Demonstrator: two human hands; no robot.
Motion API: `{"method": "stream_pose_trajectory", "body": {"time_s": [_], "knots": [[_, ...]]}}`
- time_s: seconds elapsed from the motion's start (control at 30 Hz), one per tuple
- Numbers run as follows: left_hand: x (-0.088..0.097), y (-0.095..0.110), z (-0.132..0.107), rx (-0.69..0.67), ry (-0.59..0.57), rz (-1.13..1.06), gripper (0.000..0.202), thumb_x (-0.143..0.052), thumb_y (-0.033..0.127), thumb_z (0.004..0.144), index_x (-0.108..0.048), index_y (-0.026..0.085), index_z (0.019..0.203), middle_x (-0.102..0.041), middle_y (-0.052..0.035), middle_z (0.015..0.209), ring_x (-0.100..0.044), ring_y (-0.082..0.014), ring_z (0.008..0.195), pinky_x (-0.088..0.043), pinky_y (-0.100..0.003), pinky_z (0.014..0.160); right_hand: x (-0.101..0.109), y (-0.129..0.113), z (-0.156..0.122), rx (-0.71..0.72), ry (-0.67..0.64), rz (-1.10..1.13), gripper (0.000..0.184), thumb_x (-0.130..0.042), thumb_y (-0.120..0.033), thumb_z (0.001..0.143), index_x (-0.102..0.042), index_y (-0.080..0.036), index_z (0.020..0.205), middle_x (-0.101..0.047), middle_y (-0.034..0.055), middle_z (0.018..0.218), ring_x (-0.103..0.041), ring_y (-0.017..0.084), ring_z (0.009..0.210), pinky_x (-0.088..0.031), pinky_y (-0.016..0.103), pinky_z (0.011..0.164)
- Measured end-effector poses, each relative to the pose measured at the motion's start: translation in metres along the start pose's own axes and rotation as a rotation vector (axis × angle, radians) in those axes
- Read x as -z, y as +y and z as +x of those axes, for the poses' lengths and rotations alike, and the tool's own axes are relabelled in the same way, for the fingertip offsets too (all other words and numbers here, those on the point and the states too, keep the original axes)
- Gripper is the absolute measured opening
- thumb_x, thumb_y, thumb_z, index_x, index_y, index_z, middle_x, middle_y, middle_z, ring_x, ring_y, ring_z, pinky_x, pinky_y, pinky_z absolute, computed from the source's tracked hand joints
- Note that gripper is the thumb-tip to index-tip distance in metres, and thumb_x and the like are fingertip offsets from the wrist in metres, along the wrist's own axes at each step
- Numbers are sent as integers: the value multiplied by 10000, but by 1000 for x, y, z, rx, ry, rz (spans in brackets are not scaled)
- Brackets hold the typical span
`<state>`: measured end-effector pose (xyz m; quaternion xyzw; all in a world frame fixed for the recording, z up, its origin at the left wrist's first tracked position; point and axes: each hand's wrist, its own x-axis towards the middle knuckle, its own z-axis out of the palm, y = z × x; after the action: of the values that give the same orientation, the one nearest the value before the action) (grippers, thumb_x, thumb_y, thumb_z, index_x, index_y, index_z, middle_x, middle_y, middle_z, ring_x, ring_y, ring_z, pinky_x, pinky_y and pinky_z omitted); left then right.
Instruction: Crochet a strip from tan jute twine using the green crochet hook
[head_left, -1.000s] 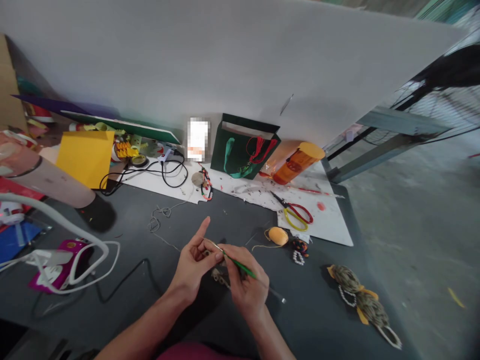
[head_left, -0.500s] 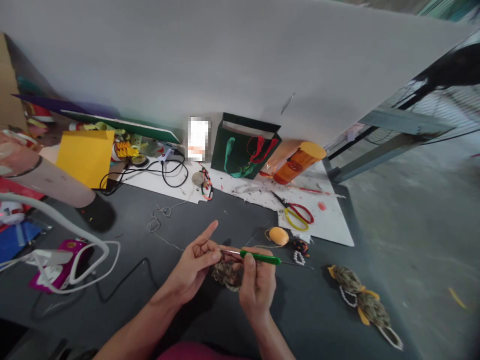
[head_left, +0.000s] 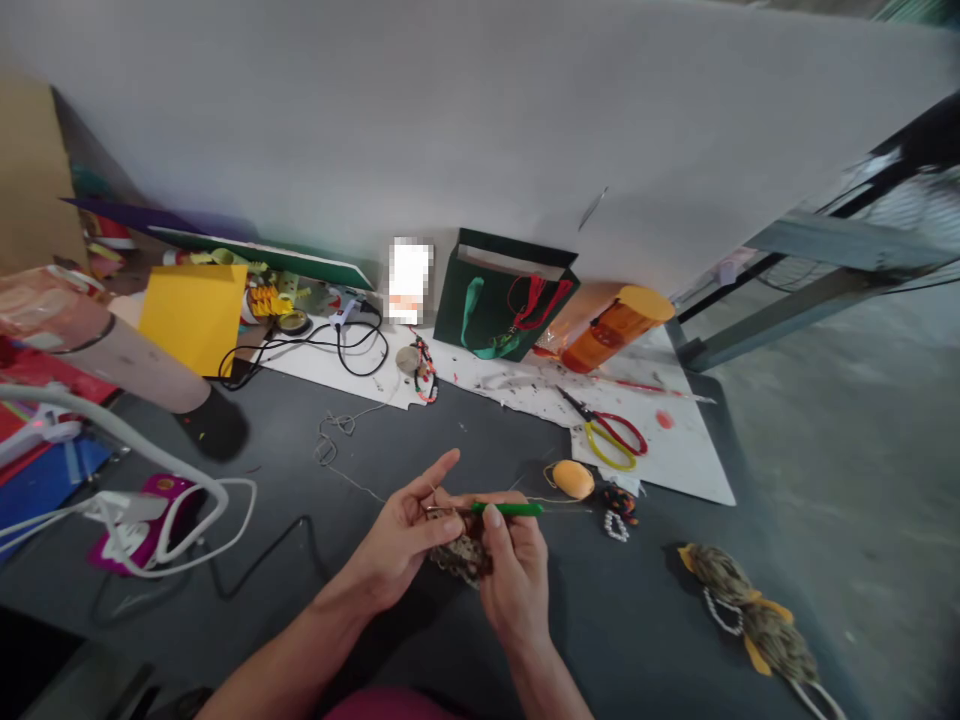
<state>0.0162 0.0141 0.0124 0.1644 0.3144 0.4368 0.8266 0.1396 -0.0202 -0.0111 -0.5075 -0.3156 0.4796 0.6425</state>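
Note:
My right hand point(head_left: 516, 570) is closed around the green handle of a crochet hook point(head_left: 510, 509), which lies nearly level and points left. My left hand point(head_left: 405, 530) pinches a small brownish-grey crocheted piece point(head_left: 456, 556), its index finger raised with yarn over it. The hook's metal tip is at the left fingers; the exact stitch is too small to make out. Thin grey yarn point(head_left: 351, 484) runs from the left hand to a loose tangle on the table. An orange yarn ball point(head_left: 572, 480) sits right of the hands, its strand leading towards them.
Red and yellow scissors point(head_left: 611, 436) lie on a white board point(head_left: 686, 450). Behind stand a dark green bag point(head_left: 502, 290) and an orange bottle point(head_left: 619, 330). Grey-brown yarn bundles point(head_left: 750, 610) lie at right. A purple power strip point(head_left: 142, 520), cables and a tumbler point(head_left: 150, 360) occupy the left.
The hook has slid left, its tip now further into the left hand's fingers. The two hands are closer together. The whole view has shifted slightly, so the table's things appear further right.

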Motion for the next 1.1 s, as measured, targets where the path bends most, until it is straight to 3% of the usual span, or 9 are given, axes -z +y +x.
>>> {"method": "stream_pose_trajectory", "body": {"time_s": [0.27,0.57,0.7,0.87,1.1], "knots": [[5,-5,2,-43,3,77,705,-930,220,634,-696,281,1297,-633,33,765,-579,-100,754,-437,-259,805,3,-1,2,-110,48,67,287,-742,-492,846,-655,-220,874,-751,22,752,-680,162,549,-548,243,470],[6,-6,2,-124,49,192,814,-912,250,655,-597,266,1406,-587,37,741,-525,-105,717,-426,-257,750,9,2,4,23,-51,-104,208,-723,-412,887,-689,-207,902,-761,55,889,-736,194,789,-610,297,688],[5,-6,2,-116,44,195,816,-904,265,668,-584,268,1420,-589,31,768,-531,-111,734,-427,-269,774,10,0,5,74,-12,-165,197,-699,-396,904,-691,-199,904,-751,55,863,-695,168,686,-591,273,601],[6,-6,2,-85,-5,215,882,-894,273,681,-513,267,1477,-612,15,817,-553,-128,775,-434,-285,790,9,-6,5,-18,11,-74,217,-723,-415,881,-683,-202,897,-748,56,851,-631,135,561,-510,208,428],[11,-5,4,-3,-36,285,900,-892,244,681,-496,249,1490,-637,15,812,-550,-115,744,-411,-268,745,13,-6,9,-59,17,-11,229,-743,-422,863,-671,-205,876,-729,29,770,-565,104,466,-492,195,392]]}}
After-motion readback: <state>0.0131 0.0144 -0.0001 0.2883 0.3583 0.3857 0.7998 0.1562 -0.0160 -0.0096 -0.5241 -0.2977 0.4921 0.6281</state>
